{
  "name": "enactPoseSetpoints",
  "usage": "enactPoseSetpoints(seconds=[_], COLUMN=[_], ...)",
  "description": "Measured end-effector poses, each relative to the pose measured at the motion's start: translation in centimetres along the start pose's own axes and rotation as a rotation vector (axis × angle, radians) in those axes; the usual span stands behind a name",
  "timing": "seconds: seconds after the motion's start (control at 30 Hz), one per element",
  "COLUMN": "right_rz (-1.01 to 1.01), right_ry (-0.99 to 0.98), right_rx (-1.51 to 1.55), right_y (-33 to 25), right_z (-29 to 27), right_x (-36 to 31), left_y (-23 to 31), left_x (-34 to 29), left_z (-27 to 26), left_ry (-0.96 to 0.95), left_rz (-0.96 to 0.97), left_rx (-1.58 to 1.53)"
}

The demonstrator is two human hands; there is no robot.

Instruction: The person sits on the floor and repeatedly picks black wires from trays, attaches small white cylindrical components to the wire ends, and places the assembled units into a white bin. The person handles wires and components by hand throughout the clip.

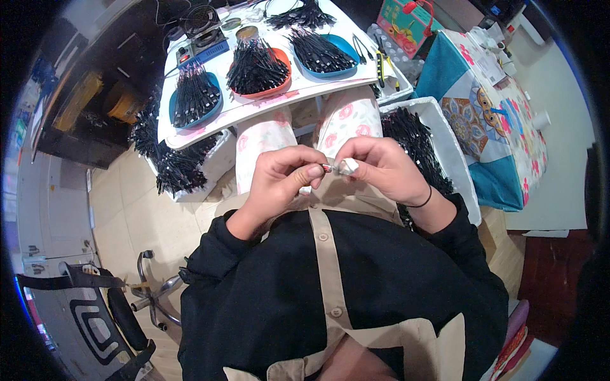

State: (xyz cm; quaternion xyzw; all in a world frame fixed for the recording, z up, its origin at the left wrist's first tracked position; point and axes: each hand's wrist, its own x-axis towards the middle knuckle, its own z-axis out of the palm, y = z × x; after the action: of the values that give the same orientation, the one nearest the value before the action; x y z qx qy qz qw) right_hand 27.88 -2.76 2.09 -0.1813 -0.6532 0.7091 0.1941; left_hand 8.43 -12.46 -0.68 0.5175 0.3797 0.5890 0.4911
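Above my lap, my two hands meet at their fingertips. My left hand (283, 176) is closed, thumb against forefinger, on a small dark piece with a red spot and a shiny end (327, 168); its exact kind is too small to make out. Pinched in my right hand (389, 173) is a small crumpled white piece (347, 166), close against the shiny end. Beyond my hands, bundles of short black cables with metal plug ends lie in a blue tray (219, 105), an orange-red tray (287, 81) and a second blue tray (351, 51).
The white table (298, 97) also holds a soldering station (206, 51), a round tin (246, 33) and yellow-handled pliers (380, 68). White foam boxes of black cables stand left and right, the right box (467, 184) near my arm. An office chair (101, 311) is behind left.
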Motion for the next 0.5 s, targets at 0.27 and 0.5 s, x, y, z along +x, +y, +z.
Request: enactPoseSetpoints(seconds=[0.27,0.5], right_rz=[-0.783,-0.676], right_ry=[0.033,0.055], right_rx=[-0.616,-0.381], right_y=[-0.5,0.9], right_z=[-0.3,-0.2], right_x=[2.3,2.8], left_y=[-0.3,0.0], left_x=[0.4,0.7], left_z=[0.4,0.1], left_ry=[-0.067,-0.004], left_rz=[-0.189,-0.194], left_rx=[-0.63,-0.439])
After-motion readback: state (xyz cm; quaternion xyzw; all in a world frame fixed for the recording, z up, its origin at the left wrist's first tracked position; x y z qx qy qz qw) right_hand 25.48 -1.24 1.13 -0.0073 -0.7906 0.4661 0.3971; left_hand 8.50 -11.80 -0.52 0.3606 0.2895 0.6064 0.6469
